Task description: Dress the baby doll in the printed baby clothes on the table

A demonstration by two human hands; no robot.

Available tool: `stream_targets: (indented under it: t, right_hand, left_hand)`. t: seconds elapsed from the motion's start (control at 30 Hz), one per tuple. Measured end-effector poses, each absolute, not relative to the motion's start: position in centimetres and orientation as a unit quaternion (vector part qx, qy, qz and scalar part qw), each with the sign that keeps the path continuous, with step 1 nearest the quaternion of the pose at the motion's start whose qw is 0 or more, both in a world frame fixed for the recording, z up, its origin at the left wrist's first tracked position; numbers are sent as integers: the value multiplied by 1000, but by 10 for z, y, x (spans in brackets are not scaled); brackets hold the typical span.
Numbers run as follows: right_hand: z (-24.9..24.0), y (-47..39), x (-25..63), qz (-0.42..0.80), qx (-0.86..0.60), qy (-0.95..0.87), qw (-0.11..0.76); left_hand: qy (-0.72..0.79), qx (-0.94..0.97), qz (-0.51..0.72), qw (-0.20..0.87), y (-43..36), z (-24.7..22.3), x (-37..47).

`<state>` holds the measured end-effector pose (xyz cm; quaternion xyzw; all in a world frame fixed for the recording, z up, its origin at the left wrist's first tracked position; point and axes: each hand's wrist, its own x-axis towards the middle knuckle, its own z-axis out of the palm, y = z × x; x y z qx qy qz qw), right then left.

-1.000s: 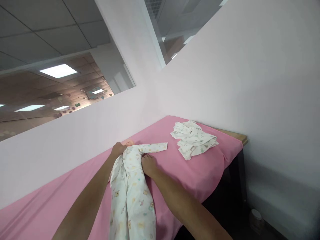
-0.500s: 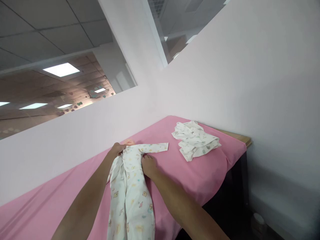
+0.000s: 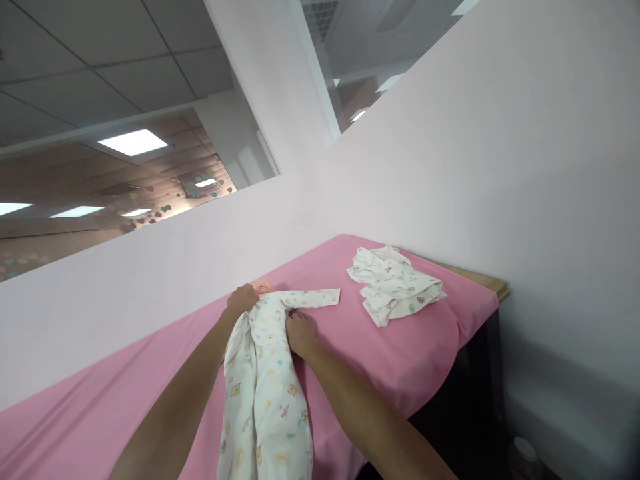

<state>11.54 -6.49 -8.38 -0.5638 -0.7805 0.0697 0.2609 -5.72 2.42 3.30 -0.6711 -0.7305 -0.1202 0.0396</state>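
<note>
A white baby romper (image 3: 274,393) with small printed animals lies face up, its long legs reaching toward me. One sleeve stretches out to the right over the pink cloth. At its collar shows a peach-coloured rounded thing (image 3: 264,287), perhaps a doll's head, mostly covered. My left hand (image 3: 243,298) is closed on the romper's shoulder beside the collar, its fingertips partly hidden. Under the outstretched sleeve, my right hand (image 3: 301,333) is curled against the romper's side, fingers bent at the fabric edge.
A pink cloth (image 3: 380,360) covers the table, whose wooden corner (image 3: 501,288) shows at the right. Folded white printed baby clothes (image 3: 397,287) lie on the cloth to the right. White walls with windows stand behind. A jar-like container (image 3: 524,457) is on the floor, lower right.
My left hand has shifted slightly toward the collar and now covers more of the shoulder. My right hand stays at the romper's side. The whole view has moved a little.
</note>
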Motion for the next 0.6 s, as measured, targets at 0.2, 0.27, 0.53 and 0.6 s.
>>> stream_targets:
  t: [0.2,0.27,0.53,0.6]
  right_hand:
    - [-85,-63,115,72,-562,-782,261]
    - [-85,-63,115,71,-562,-782,260]
    - [-86,-60,115,75,-560,-782,265]
    - [-87,-59,115,74,-560,-781,265]
  left_hand:
    - [-690,-696,-169,-107,20,35,-71]
    - [-677,-698,-186,-143,17,37,-75]
    - [-664,-697,-192,-194,-3,40,-79]
    - [-647,-716,-173,-198,-6,40,-76]
